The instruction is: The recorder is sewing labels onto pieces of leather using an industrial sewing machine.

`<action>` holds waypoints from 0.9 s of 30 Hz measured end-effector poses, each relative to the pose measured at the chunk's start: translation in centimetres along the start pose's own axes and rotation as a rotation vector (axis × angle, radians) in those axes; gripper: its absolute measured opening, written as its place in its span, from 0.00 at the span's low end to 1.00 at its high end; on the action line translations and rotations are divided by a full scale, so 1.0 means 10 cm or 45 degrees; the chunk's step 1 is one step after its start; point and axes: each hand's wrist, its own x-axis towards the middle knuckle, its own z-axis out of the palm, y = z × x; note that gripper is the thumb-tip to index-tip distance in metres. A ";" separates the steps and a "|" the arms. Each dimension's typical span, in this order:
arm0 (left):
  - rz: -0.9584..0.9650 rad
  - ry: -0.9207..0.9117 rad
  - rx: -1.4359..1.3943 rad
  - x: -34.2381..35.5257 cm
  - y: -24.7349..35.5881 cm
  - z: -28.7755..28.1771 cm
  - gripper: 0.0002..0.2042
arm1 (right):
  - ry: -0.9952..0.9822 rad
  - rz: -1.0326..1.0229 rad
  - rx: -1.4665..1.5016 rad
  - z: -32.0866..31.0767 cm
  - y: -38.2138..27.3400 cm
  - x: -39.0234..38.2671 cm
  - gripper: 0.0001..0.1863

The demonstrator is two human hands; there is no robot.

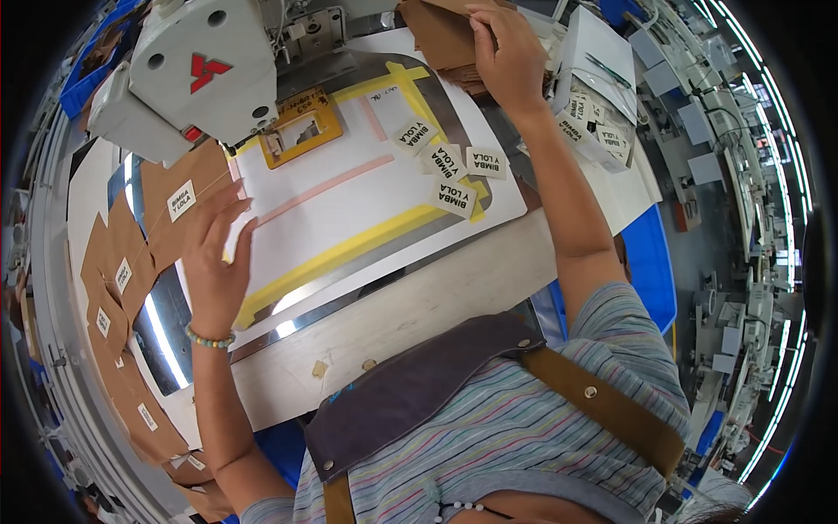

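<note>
My left hand hovers at the left edge of a white work board edged with yellow tape. Its fingers are loosely curved and apart, with nothing in them. Just beyond it lies a brown fabric piece bearing a white label, part of a chain of similar labelled pieces trailing off the table's left side. At the far side my right hand reaches to a stack of brown fabric pieces, its fingers closed on the edge of the upper piece. Several loose white labels lie at the board's right.
A white sewing machine head overhangs the board at the far left, beside a yellow-framed clamp. Right of my right arm stands a white box with labels and tweezers. A blue bin is below the table's right side.
</note>
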 end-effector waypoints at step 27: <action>0.248 -0.025 -0.378 0.54 0.55 1.11 0.06 | -0.786 0.494 -0.099 -0.07 -0.25 -0.03 0.15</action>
